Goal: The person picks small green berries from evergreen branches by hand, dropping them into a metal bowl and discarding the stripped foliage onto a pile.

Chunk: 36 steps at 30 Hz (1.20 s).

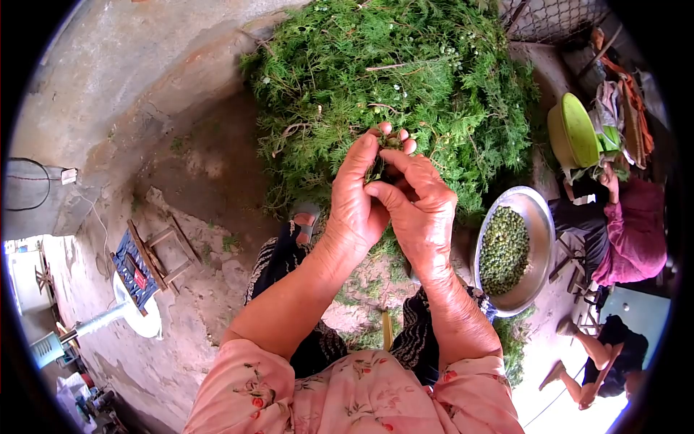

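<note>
Both hands meet above a large heap of feathery green conifer branches point(390, 72). My left hand point(354, 199) is curled around a few small green seed cones point(391, 142), which show between its fingertips. My right hand point(423, 202) is closed in a pinch against the left, thumb and forefinger together at a dark green bit of sprig point(374, 171). Exactly what the right fingers grip is partly hidden. To the right of my knees stands a metal basin point(536, 249) holding a mass of loose green cones point(504, 249).
A person in a magenta top point(636, 231) sits at the right beside a lime-green tub point(571, 134). Lower right, another person's bare legs point(593, 354) show. On the left are a small wooden stool point(170, 249) with a patterned cushion point(137, 267) and a pedestal fan point(43, 351).
</note>
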Each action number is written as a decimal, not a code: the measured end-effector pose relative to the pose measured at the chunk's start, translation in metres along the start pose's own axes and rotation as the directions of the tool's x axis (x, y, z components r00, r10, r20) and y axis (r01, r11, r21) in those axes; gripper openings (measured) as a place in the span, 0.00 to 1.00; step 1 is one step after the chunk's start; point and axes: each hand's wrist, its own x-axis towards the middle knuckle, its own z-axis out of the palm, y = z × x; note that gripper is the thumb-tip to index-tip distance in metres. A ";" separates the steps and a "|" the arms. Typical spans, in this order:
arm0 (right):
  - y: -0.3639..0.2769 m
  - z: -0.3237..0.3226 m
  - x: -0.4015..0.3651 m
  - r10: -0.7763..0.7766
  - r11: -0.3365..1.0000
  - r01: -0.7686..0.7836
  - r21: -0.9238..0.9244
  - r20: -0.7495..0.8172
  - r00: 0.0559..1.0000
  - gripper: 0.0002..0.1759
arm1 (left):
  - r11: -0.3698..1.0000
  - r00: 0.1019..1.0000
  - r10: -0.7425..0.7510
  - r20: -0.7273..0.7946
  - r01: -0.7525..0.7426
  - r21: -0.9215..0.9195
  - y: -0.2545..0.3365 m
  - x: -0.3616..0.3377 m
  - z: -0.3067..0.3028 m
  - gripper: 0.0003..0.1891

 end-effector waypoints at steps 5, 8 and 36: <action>-0.001 0.000 -0.001 -0.012 0.998 0.012 -0.066 0.005 1.000 0.17 | 0.998 0.999 0.044 -0.002 -0.044 0.039 -0.003 0.002 -0.005 0.13; -0.010 0.005 -0.001 -0.043 0.994 0.040 -0.105 -0.031 0.999 0.19 | 1.000 0.999 0.021 -0.035 -0.020 0.017 -0.001 0.001 -0.002 0.13; 0.020 -0.014 0.012 0.343 -0.019 -0.413 0.911 0.394 0.853 0.07 | 0.993 0.994 -0.020 -0.107 0.007 -0.118 0.008 0.006 -0.005 0.15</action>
